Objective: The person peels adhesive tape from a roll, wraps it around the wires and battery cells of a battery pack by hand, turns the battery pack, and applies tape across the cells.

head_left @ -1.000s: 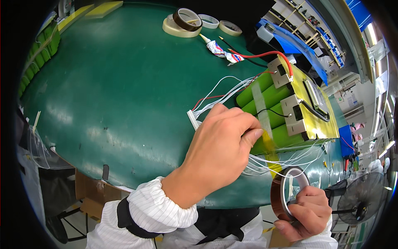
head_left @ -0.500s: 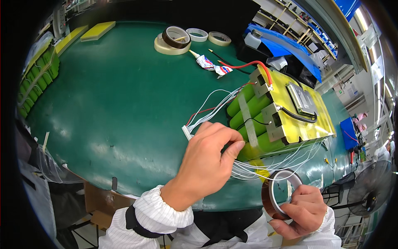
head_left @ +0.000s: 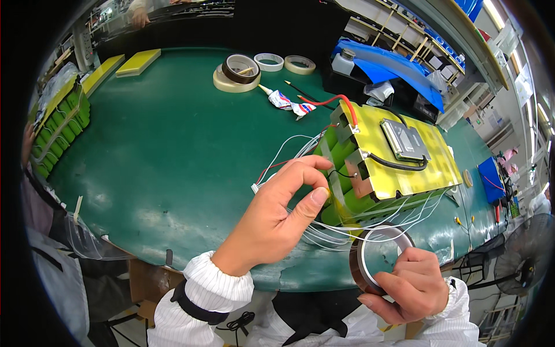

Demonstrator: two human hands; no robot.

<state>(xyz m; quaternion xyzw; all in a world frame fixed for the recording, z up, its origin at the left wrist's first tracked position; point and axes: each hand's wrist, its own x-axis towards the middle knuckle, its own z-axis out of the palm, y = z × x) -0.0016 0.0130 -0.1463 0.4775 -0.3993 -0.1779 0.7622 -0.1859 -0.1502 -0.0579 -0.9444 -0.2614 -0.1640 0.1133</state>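
Left hand (head_left: 272, 217) at 6 o'clock, thumb and forefinger nearly pinched on amber tape strip (head_left: 335, 185), contact hard to make out | right hand (head_left: 407, 286) at 5 o'clock clasped amber tape roll (head_left: 373, 257), lower rim hidden | battery pack (head_left: 376, 165) at 3 o'clock | white wires (head_left: 370, 222) partly hidden.

two hands: left hand (head_left: 272, 222), right hand (head_left: 407, 286). five tape rolls: one amber roll (head_left: 376, 254) in the right hand, four at the far edge of the tabletop (head_left: 162, 144), namely brown roll (head_left: 240, 67) stacked on cream roll (head_left: 231, 84), white roll (head_left: 269, 61), tan roll (head_left: 300, 64). one green battery pack (head_left: 376, 168). one circuit board (head_left: 407, 140). one crumpled tube (head_left: 286, 102). two yellow boards (head_left: 137, 62).
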